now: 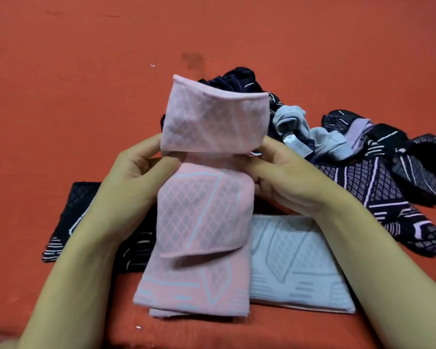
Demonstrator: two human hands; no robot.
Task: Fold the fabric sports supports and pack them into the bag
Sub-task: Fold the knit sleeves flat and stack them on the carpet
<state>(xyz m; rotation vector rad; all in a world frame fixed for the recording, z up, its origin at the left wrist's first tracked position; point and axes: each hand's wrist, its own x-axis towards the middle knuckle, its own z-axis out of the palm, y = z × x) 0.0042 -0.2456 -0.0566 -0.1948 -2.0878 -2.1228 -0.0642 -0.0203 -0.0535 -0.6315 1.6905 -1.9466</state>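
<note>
A pink knitted sports support [202,212] with a pale blue diamond pattern is held up at the centre of the head view. My left hand [136,170] pinches its left edge at a crease. My right hand [285,177] pinches the right edge at the same height. The upper part of the support bends over above my fingers. Its lower end rests on another folded pink piece [194,301]. A folded light grey support [297,263] lies flat to the right. A folded black support [78,217] lies to the left, partly under my left forearm. No bag is visible.
A loose heap of unfolded supports lies behind and to the right: dark navy ones [237,81], a crumpled light blue one [297,132], and black ones with lilac lines [378,187]. Everything lies on an orange-red cloth surface [86,84].
</note>
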